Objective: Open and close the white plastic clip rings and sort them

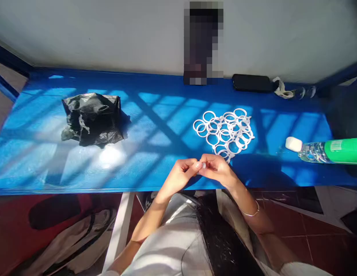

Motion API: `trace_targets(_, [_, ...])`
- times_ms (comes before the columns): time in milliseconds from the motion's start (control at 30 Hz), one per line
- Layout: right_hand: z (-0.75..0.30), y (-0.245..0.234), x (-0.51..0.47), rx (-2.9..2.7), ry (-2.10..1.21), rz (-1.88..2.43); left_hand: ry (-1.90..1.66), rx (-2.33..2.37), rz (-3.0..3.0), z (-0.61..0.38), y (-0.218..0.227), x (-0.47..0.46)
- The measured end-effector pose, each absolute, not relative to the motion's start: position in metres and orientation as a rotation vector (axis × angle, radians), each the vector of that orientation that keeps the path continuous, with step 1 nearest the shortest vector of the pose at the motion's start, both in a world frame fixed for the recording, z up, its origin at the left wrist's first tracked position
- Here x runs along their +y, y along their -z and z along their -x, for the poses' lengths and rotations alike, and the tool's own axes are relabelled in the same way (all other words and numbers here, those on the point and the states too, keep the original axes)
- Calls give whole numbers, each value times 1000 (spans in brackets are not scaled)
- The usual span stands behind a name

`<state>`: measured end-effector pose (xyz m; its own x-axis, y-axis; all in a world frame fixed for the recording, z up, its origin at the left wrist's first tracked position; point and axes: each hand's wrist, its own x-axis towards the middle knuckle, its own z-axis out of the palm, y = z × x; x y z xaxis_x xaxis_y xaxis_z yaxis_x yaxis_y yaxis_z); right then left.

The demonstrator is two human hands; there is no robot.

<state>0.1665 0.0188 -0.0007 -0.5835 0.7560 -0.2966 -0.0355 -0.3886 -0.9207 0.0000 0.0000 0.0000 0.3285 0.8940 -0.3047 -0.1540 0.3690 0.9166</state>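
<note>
- While the left hand [181,174] and the right hand [218,168] met tip to tip, they hung just on the near side of a pile of white rings [226,129], above the front of a blue table [155,153].
- Their fingers were curled inward, thumbs toward forefingers; whether they pinched something small or nothing at all could not be told.
- A bottle [344,150] with a white cap and green label lay on its side, well to the right of the pile.
- The pile itself held many thin rings, overlapping in a loose heap, with small knobs on some; whether the right hand touched its nearest ring was unclear.
- As far as could be judged, the fine work at the fingertips was unfinished; nothing showed which rings, if any, had been dealt with or were left.
- A crumpled black plastic bag [93,120] sat well to the left of the pile, its contents hidden.
- A dark phone [251,83] lay beyond the pile, near the wall.
</note>
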Motion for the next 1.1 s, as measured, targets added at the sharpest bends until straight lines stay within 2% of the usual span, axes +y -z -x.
trace_targets(267, [-151,8,16,-964,-1897,919,-973,919,-739,-13,8,-3])
trace_targets(400, [-147,-2,13,-1098,-1730,1004,-1034,1007,-808,-7,6,-3])
trace_targets(467, [-147,-8,13,-1309,-1459,1127,-1077,1162,-1025,3,2,-2])
trace_targets(600, [-146,-10,23,-1764,-645,1361,-1165,1610,-1489,30,0,4])
trace_targets(700, [-143,1,31,-1997,-306,1521,-1105,1874,-1669,47,9,10])
trace_targets(933, [-143,15,30,-2140,-157,1589,-1137,1959,-1717,50,20,11])
trace_targets(1100, [-145,7,25,-2243,-207,1248,-1304,1892,-1638,42,7,9])
